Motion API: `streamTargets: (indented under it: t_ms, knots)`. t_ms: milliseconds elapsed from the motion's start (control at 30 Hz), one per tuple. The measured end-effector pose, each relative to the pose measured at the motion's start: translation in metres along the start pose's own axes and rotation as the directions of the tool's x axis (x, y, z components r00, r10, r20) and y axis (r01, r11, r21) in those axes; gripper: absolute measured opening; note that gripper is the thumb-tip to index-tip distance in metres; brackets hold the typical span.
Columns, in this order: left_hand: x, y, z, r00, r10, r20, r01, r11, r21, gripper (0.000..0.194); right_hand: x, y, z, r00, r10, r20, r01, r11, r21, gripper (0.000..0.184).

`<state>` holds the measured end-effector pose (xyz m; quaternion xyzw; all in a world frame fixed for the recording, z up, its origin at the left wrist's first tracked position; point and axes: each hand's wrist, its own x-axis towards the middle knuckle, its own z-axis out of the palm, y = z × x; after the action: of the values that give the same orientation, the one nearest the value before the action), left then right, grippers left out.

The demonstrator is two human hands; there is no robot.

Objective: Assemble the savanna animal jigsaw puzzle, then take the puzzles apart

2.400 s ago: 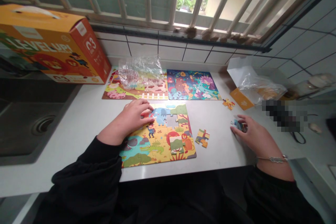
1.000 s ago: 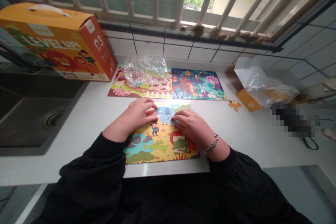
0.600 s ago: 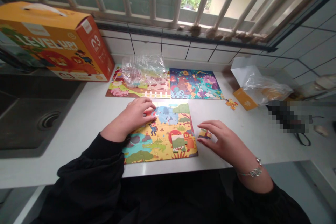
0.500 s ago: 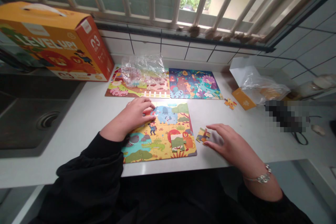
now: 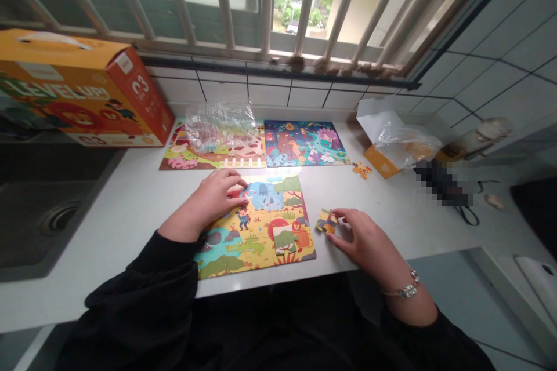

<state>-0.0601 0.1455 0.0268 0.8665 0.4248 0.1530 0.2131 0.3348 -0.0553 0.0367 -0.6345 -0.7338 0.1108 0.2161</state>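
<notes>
A person in black sleeves sits at a white worktop [image 5: 130, 208] below a barred window. Directly in front of them lies a colourful animal jigsaw [image 5: 256, 226], nearly complete, with an elephant at its top and a crocodile near its bottom. The left hand [image 5: 213, 197] rests flat on the upper left part of this jigsaw, fingers loosely spread, holding nothing, its fingertips next to the elephant. The right hand [image 5: 361, 237], with a bracelet at the wrist, lies on the worktop just right of the jigsaw; its thumb and fingertips pinch a small clump of joined pieces [image 5: 325, 221], which sits on the worktop just beside the jigsaw's right edge. One separate piece [image 5: 284, 239] lies on top of the jigsaw near its lower right. Behind are two finished puzzles side by side, a farm puzzle [image 5: 213, 153] with a crumpled clear bag [image 5: 220, 124] on it, and a blue puzzle [image 5: 304, 151]. An orange box [image 5: 78, 93] stands at the far left, above a sink [image 5: 39, 214]. A lone piece [image 5: 361, 170] lies near a small carton [image 5: 383, 163] at the right.
</notes>
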Motion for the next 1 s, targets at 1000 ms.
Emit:
streamTargets:
  t_ms: [1000]
  knots:
    - [-0.035, 0.187, 0.072, 0.949, 0.166, 0.269, -0.226, 0.952, 0.208, 0.024, 0.010, 0.006, 0.017, 0.999, 0.013, -0.036, -0.009, 0.994, 0.107, 0.043]
